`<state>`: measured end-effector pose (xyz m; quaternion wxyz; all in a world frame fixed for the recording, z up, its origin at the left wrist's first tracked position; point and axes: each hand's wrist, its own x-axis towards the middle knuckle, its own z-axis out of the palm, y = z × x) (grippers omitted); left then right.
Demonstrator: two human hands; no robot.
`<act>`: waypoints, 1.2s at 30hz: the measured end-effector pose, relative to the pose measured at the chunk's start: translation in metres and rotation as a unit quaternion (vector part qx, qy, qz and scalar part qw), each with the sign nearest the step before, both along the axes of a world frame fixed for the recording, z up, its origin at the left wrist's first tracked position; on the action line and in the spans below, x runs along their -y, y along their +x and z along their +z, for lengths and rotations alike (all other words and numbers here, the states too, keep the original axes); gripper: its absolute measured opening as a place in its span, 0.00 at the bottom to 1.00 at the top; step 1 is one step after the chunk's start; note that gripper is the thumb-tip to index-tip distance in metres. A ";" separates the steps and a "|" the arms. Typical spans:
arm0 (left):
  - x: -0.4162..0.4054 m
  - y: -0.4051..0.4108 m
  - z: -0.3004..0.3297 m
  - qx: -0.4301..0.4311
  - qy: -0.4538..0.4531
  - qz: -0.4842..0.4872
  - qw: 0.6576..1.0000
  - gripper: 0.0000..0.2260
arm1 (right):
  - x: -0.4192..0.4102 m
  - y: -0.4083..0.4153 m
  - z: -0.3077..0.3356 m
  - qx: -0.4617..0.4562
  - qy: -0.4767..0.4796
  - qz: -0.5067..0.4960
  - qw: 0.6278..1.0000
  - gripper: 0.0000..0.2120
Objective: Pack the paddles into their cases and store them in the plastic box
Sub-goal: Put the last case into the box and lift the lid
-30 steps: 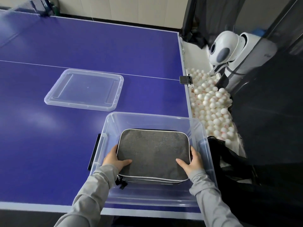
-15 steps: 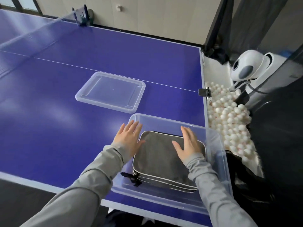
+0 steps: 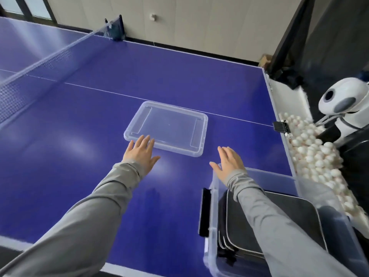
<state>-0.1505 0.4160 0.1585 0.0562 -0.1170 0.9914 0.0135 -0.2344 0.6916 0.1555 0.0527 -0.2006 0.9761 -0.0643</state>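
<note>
I see a blue table-tennis table (image 3: 83, 136) filling most of the view, its net (image 3: 40, 60) stretched across the far left and a pale panelled wall (image 3: 199, 23) behind it. Off the table's right edge sits a white ball-feeding machine (image 3: 339, 100) above a trough heaped with white balls (image 3: 315, 154), with dark netting (image 3: 329, 37) hanging above.

Taking the clear plastic box (image 3: 211, 216) at the table's near right corner as my landmark: its clear lid (image 3: 166, 127) lies flat on the table beyond it and to the left, well apart from it. Nothing lies between lid and box but bare table.

Inside the box lies a grey paddle case (image 3: 289, 212) with pale piping, flat, partly hidden by my right sleeve (image 3: 269, 220).

My left hand (image 3: 140, 154) is spread flat, fingers apart, fingertips at the lid's near left corner; I cannot tell if they touch it. My right hand (image 3: 229, 163) is spread too, empty, above the box's far rim
</note>
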 end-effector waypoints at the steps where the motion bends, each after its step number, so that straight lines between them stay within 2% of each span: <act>1: 0.020 -0.005 -0.003 0.003 0.009 0.001 1.000 0.31 | 0.015 -0.003 -0.001 0.005 0.012 -0.013 1.000 0.32; 6: 0.105 -0.033 -0.016 -0.003 0.030 -0.010 0.999 0.31 | 0.071 -0.019 -0.009 0.022 0.022 -0.089 0.996 0.31; 12: 0.160 -0.072 -0.036 0.005 0.072 0.028 0.997 0.30 | 0.101 -0.044 -0.021 0.044 0.018 -0.152 0.987 0.32; 19: 0.181 -0.123 -0.068 0.027 0.102 0.051 0.993 0.33 | 0.108 -0.099 -0.053 0.059 0.030 -0.177 0.982 0.31; 24: 0.188 -0.164 -0.095 0.042 0.166 0.132 0.976 0.37 | 0.109 -0.144 -0.084 0.077 0.022 -0.202 0.976 0.29; 27: 0.193 -0.188 -0.113 0.034 0.165 0.164 0.972 0.39 | 0.107 -0.169 -0.104 0.083 0.024 -0.217 0.972 0.29; 36: 0.201 -0.215 -0.146 0.031 0.148 0.195 0.969 0.34 | 0.113 -0.192 -0.144 0.091 0.055 -0.219 0.970 0.29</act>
